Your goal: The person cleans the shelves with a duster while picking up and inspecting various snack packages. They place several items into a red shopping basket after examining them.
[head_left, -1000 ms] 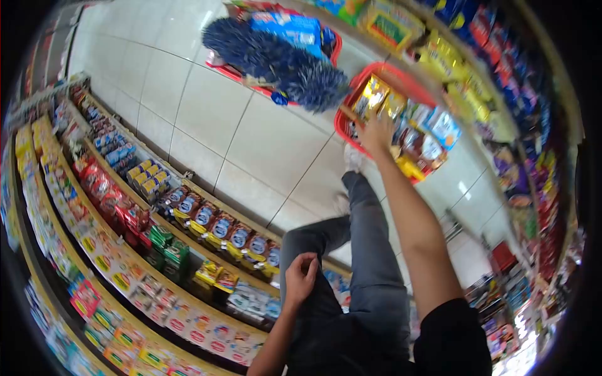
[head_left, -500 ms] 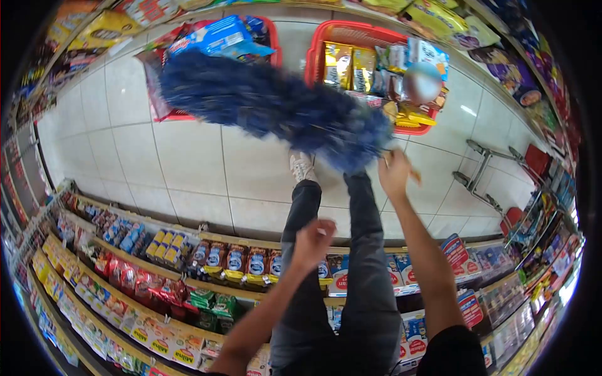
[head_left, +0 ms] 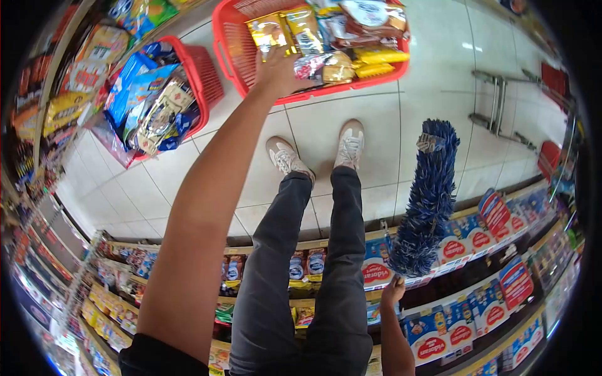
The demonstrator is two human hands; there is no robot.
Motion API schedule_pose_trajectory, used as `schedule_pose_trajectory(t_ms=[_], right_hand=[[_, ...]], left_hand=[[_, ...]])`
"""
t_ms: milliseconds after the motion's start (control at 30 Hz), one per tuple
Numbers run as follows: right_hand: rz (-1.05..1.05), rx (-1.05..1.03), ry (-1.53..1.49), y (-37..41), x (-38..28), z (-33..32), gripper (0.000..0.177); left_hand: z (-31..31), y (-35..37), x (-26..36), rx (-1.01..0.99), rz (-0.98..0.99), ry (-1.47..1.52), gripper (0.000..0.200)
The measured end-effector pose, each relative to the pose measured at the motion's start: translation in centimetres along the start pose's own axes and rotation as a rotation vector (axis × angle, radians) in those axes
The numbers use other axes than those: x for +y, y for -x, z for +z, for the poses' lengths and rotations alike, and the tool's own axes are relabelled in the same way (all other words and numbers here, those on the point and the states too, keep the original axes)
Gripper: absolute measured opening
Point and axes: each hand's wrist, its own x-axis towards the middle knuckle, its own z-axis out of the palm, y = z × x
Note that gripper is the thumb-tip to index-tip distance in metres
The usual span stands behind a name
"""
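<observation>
A shaggy navy duster (head_left: 429,194), grey-patched near its tip, sits right of the legs (head_left: 269,263), clenched at its lower end by the right hand (head_left: 393,290). The left hand (head_left: 276,74) touches gold packets (head_left: 305,30) in a red basket (head_left: 236,39), its grip unclear. Glossy pale floor tiles (head_left: 433,94) lie between stocked shop shelves (head_left: 480,255).

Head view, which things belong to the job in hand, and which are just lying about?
Likely in the job:
blue duster, held in the right hand
gold packets, at the left hand
red basket holding those packets

Just lying about:
other basket
shelved boxes
</observation>
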Motion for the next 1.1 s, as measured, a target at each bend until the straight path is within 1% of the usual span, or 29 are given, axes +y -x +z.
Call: schedule_pose_trajectory(t_ms=[33, 67, 167, 200, 233, 300, 367, 400, 433, 500, 533, 567, 600, 633, 667, 700, 733, 767, 800, 833, 900, 933, 1033, 1067, 1100], right_hand=[[0.064, -0.012, 0.029, 0.9, 0.8, 0.8, 0.033], [0.092, 0.004, -0.016, 1.8, 1.3, 1.4, 0.033], [0.212, 0.006, -0.164, 3.7, -0.9, 2.5, 0.033], [0.253, -0.003, -0.215, 4.0, -1.5, 2.5, 0.033], [0.239, -0.013, -0.242, 4.0, -2.0, 2.4, 0.033], [0.196, -0.031, -0.294, 4.1, -2.4, 1.5, 0.033], [0.14, 0.044, -0.239, 4.2, -3.8, -0.5, 0.03], [0.104, 0.088, -0.217, 4.1, -4.8, -1.9, 0.029], [0.047, 0.08, -0.191, 4.0, -5.5, -3.4, 0.025], [-0.087, 0.066, -0.129, 3.5, -6.7, -6.8, 0.019], [-0.27, 0.079, -0.201, 2.9, -7.8, -8.3, 0.018], [-0.45, 0.094, -0.269, 2.4, -8.9, -9.7, 0.016], [-0.63, 0.107, -0.325, 2.4, -10.1, -11.3, 0.014], [-0.657, -0.044, -0.375, 3.0, -13.7, -14.8, 0.015], [-0.68, -0.201, -0.408, 5.5, -19.8, -21.0, 0.016], [-0.694, -0.362, -0.425, 7.8, -23.7, -25.8, 0.017], [-0.773, -0.29, -0.244, 8.7, -25.3, -28.0, 0.016], [-0.843, -0.325, -0.235, 10.2, -27.4, -30.6, 0.021], [-0.913, -0.318, -0.235, 11.4, -28.7, -32.4, 0.024], [-0.986, -0.311, -0.233, 12.6, -29.8, -34.0, 0.028], [-1.089, -0.262, -0.115, 15.2, -30.6, -37.5, 0.03], [-1.135, -0.237, -0.057, 16.3, -30.7, -38.8, 0.031], [-1.19, -0.18, -0.074, 18.1, -28.8, -41.1, 0.029], [-1.185, -0.181, -0.086, 19.2, -29.0, -41.9, 0.03], [-1.21, -0.136, -0.068, 19.6, -29.9, -41.6, 0.031]], left_hand=[[0.1, 0.2, 0.1, 0.054, 0.026, -0.028, 0.082], [-0.1, 0.2, 0.0, 0.113, 0.052, -0.053, 0.08], [-1.8, 1.8, -0.1, -0.055, -0.107, 0.175, 0.077], [-2.9, 2.9, 0.1, -0.024, -0.13, 0.159, 0.077], [-4.3, 4.4, 0.2, 0.013, -0.157, 0.144, 0.078], [-7.5, 8.1, 0.5, 0.175, -0.166, 0.216, 0.079], [-8.7, 12.3, -1.3, 0.388, -0.139, 0.334, 0.062], [-12.2, 14.6, 0.1, 0.242, -0.332, 0.655, 0.057], [-15.7, 17.1, 1.6, 0.086, -0.51, 0.98, 0.051], [-18.5, 21.8, 2.4, 0.221, -0.57, 1.541, 0.047], [-19.9, 24.0, 2.6, 0.21, -0.566, 1.705, 0.046], [-21.5, 25.6, 2.5, 0.19, -0.55, 1.868, 0.045], [-22.8, 27.0, 2.6, 0.176, -0.538, 1.921, 0.045], [-24.5, 28.1, 2.9, 0.16, -0.522, 1.976, 0.045], [-26.6, 29.1, 3.7, 0.203, -0.509, 2.043, 0.045], [-26.9, 29.9, 3.6, 0.209, -0.32, 1.958, 0.037], [-29.9, 31.4, 4.5, 0.16, -0.227, 2.214, 0.039], [-33.0, 32.4, 5.4, 0.098, -0.098, 2.46, 0.046], [-33.9, 32.7, 5.6, 0.083, -0.046, 2.615, 0.065], [-37.1, 34.1, 6.8, 0.052, 0.021, 2.71, 0.064], [-37.3, 34.8, 6.3, 0.137, 0.354, 2.75, 0.065], [-37.6, 35.7, 5.9, 0.285, 0.268, 2.748, 0.062], [-39.4, 37.9, 4.2, 0.373, 0.184, 2.708, 0.059], [-39.3, 38.5, 4.3, 0.203, 0.214, 2.803, 0.051], [-39.5, 39.5, 5.5, 0.202, 0.19, 2.681, 0.049]])
